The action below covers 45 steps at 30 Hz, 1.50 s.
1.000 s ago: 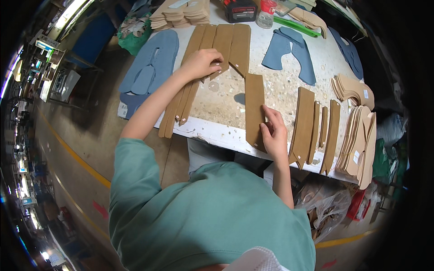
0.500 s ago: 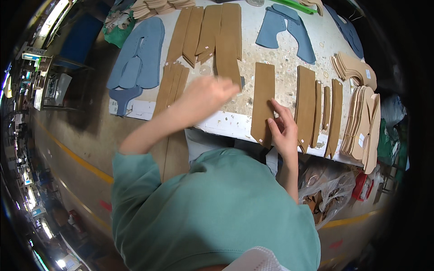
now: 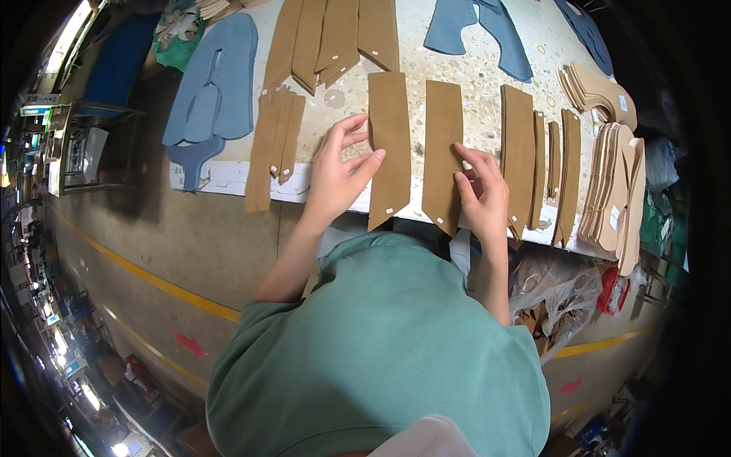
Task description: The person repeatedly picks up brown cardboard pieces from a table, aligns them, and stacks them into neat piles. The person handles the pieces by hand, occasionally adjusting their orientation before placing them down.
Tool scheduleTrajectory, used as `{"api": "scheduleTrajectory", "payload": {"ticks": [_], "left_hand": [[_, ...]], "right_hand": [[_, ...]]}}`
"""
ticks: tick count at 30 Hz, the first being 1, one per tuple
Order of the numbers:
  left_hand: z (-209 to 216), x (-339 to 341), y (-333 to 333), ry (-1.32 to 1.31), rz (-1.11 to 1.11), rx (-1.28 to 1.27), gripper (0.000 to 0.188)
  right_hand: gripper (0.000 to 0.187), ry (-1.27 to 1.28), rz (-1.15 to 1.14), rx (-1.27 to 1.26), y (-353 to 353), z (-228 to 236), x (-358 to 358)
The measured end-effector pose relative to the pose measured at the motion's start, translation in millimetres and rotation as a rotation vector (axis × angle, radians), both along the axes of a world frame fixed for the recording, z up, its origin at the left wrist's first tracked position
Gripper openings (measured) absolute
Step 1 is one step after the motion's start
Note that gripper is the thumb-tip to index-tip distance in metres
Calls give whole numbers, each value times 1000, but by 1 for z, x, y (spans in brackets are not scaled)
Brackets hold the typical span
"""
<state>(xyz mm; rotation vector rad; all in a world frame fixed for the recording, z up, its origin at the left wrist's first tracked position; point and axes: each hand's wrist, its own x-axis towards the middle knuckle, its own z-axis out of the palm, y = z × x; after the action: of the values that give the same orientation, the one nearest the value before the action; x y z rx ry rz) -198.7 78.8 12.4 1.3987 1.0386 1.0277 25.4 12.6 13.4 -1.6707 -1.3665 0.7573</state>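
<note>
Two flat brown leather-like panels lie side by side in front of me, their angled ends hanging over the table's near edge. My left hand (image 3: 339, 169) is at the long left edge of the left panel (image 3: 390, 145). Its fingers are apart, and the thumb reaches over the panel's surface. By the right edge of the other panel (image 3: 442, 152) rests my right hand (image 3: 484, 186), fingers loosely bent and spread, fingertips touching that edge. A small white tag sits near each panel's pointed end. Neither hand is closed round a panel.
Brown strips (image 3: 518, 152) in several widths lie to the right, beside beige stacked pieces (image 3: 605, 186). Farther left are wide brown panels (image 3: 335, 38), narrow strips (image 3: 283, 137) and blue cut pieces (image 3: 213, 84). A plastic bag of scraps (image 3: 552, 297) hangs below the table (image 3: 221, 174).
My left hand has come nearer, bringing a brown panel from the far stack to lie left of the other one. My right hand stays by its panel. The view has shifted slightly.
</note>
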Motion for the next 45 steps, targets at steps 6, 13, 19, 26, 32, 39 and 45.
{"api": "scheduleTrajectory", "payload": {"ticks": [6,13,19,26,32,39,45], "left_hand": [[-1,7,2,224,-33,-6,41],[1,-23,13,359,-136,101,45],[0,-29,13,333,-172,89,47],[1,-30,12,347,-161,79,47],[2,-34,9,320,-135,76,44],[-1,-35,10,306,-135,42,48],[0,-34,10,310,-112,95,43]], "right_hand": [[46,-1,32,32,-6,1,1],[61,233,118,-43,-10,-3,6],[67,97,187,-54,-2,0,1],[66,124,255,-23,14,-4,-6],[65,126,288,-47,10,-1,-14],[65,116,279,-38,13,0,-21],[63,69,301,0,12,3,-21]]}}
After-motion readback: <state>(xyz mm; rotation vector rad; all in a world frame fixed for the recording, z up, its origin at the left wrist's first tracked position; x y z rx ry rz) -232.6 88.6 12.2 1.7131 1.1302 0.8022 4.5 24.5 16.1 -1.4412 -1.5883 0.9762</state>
